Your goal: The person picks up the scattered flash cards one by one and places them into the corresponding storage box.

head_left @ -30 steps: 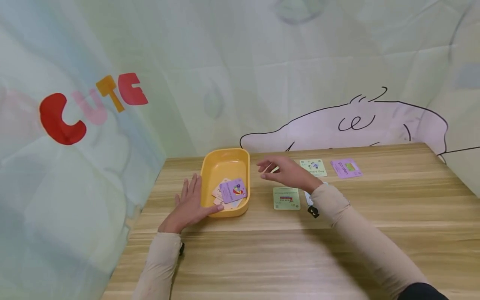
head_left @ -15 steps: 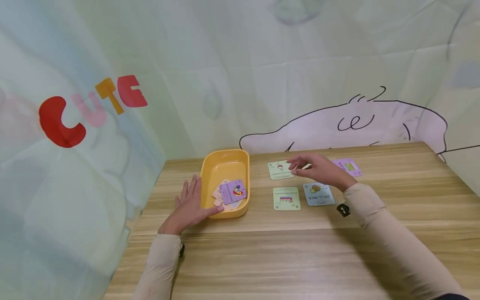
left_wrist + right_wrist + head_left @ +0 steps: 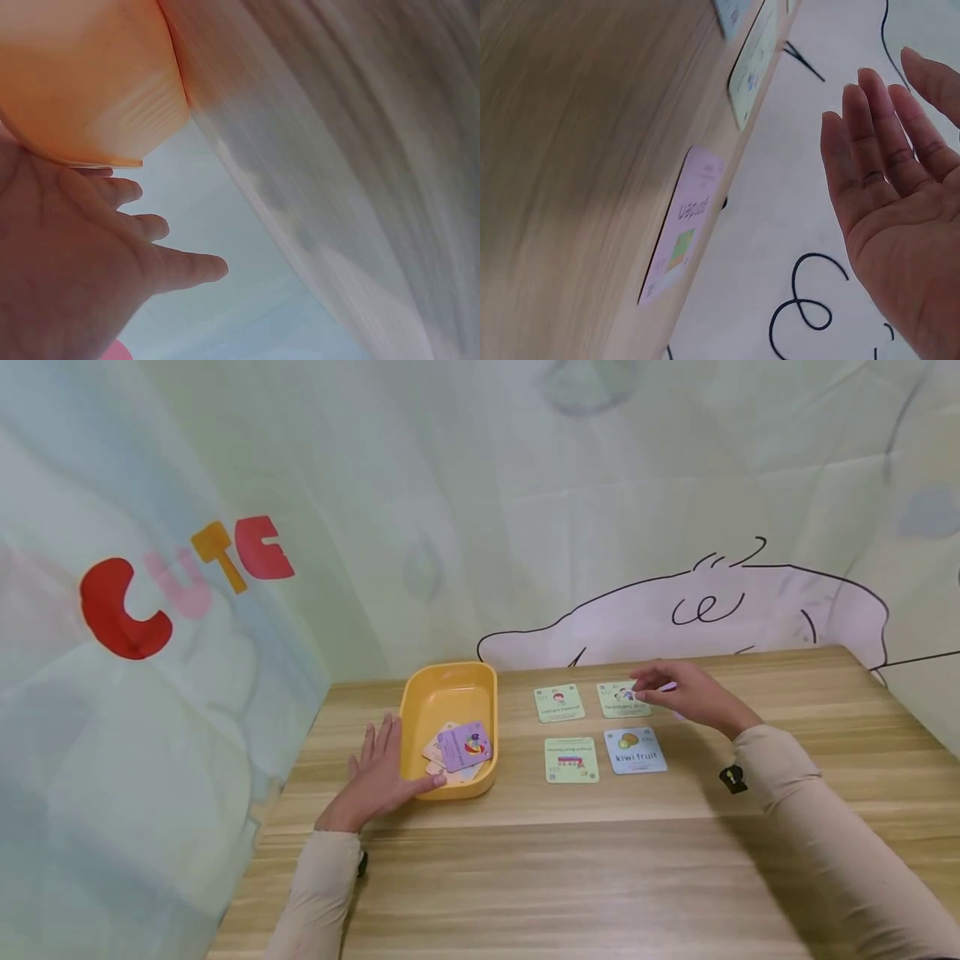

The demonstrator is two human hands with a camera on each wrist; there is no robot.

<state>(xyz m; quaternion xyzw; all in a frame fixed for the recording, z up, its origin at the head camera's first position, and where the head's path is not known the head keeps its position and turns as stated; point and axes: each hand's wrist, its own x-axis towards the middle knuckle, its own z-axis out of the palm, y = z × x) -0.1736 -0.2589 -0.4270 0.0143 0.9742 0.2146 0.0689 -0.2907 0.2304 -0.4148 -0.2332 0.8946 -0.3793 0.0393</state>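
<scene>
My left hand [image 3: 375, 770] rests with spread fingers along the left side of a yellow tray [image 3: 485, 693], its thumb over the near rim. In the left wrist view the tray wall [image 3: 97, 82] lies against the palm. A purple card [image 3: 463, 746] tops several others inside the tray. My right hand [image 3: 693, 695] hovers above the table with fingers loosely bent and nothing held. It covers most of the purple garden card [image 3: 679, 232], which the right wrist view shows lying flat. Beside its fingertips lies the green Teachers' Day card [image 3: 624, 702].
Between tray and right hand, a green card with a child picture [image 3: 559, 703], another green card [image 3: 572, 761] and a blue kiwi fruit card [image 3: 636, 751] lie on the wooden table [image 3: 525, 877]. A printed curtain [image 3: 420, 510] hangs behind and to the left.
My right hand has moved rightward from beside the tray, past the green cards, to over the garden card, uncovering the kiwi fruit and Teachers' Day cards. The left hand has stayed at the tray.
</scene>
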